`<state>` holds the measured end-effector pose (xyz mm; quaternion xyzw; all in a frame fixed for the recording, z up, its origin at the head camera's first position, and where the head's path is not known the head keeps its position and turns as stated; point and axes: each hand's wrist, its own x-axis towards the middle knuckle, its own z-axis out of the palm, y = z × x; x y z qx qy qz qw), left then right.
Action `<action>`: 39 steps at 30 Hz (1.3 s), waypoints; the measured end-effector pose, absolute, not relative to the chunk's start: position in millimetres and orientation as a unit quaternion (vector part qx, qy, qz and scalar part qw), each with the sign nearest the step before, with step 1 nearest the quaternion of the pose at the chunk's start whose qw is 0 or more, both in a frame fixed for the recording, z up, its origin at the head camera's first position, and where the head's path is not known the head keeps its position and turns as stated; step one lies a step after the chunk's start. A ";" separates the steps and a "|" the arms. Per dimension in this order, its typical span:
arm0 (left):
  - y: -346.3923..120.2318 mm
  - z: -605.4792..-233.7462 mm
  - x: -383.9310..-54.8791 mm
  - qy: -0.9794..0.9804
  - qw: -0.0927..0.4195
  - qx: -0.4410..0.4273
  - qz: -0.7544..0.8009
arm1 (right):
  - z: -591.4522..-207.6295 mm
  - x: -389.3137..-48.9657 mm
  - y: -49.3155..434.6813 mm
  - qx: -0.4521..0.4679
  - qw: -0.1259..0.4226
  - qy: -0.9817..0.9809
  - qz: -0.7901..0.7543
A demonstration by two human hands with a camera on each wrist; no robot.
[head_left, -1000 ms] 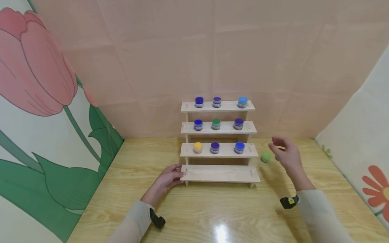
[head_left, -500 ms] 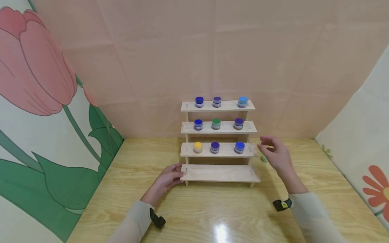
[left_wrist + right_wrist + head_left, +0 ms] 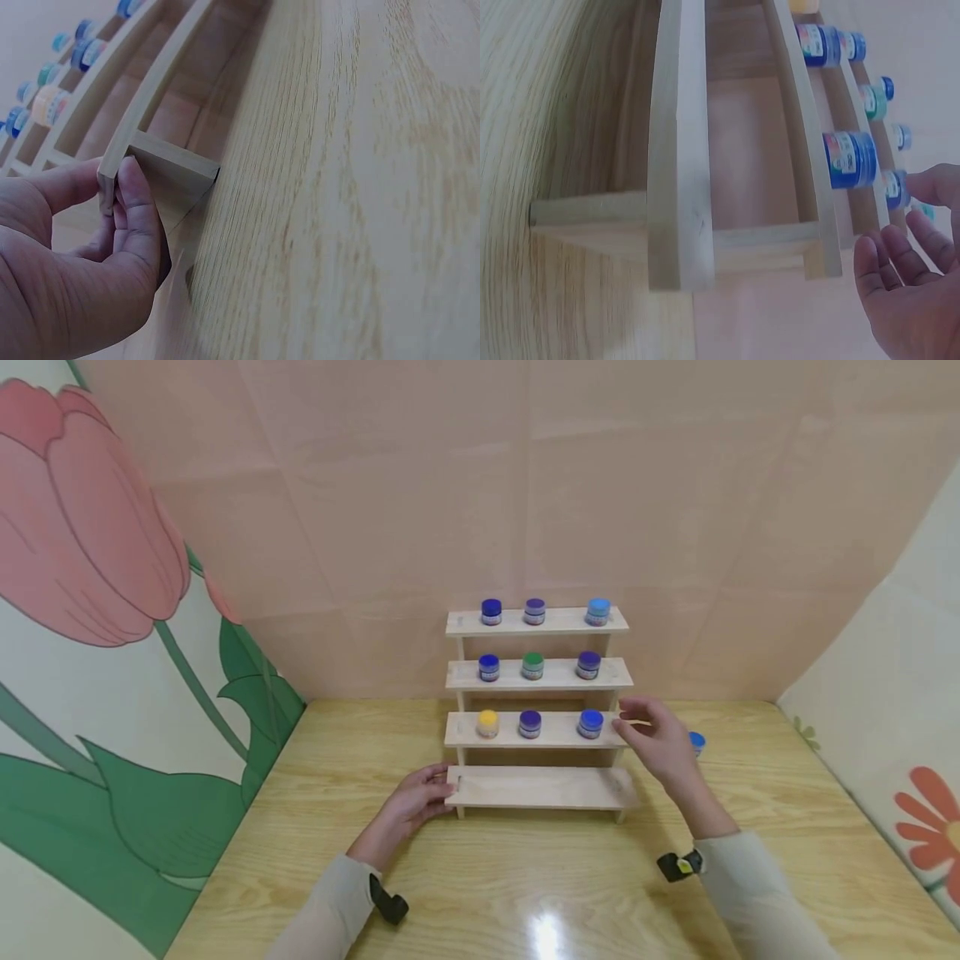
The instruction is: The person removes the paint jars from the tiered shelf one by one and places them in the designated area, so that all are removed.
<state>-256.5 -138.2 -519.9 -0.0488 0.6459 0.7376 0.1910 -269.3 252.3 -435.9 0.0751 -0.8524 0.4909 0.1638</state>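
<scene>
A four-tier wooden stepped rack (image 3: 540,787) stands on the table, with small lidded paint jars on its upper three tiers. My left hand (image 3: 411,800) pinches the left end of the lowest board; in the left wrist view, thumb and fingers (image 3: 139,202) meet around the board's edge. Beside the third tier's right end is my right hand (image 3: 660,742), its fingers loosely bent and nothing held. The nearest jar to it has a blue lid (image 3: 591,724). On that same tier are a purple-lidded jar (image 3: 530,724) and a yellow jar (image 3: 488,724).
Behind the right hand, a blue-lidded jar (image 3: 697,743) sits on the wooden table (image 3: 480,877), partly hidden. The second tier carries a green-lidded jar (image 3: 533,666) between two others. A light blue jar (image 3: 597,612) is at the top right. A pinkish backdrop (image 3: 375,527) hangs behind.
My right hand has moved left toward the rack's right end, hiding the green jar on the table and uncovering the blue-lidded one. My left hand has stayed on the lowest board.
</scene>
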 end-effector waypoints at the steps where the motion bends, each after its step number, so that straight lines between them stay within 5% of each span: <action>1: -138.2 -520.3 -256.7 0.645 0.191 -0.050 0.738 | -435.8 -269.6 251.0 0.075 0.158 -0.853 0.492; 39: -137.9 -519.9 -255.7 0.643 0.187 -0.048 0.741 | -431.9 -284.7 228.4 0.119 0.077 -0.890 0.433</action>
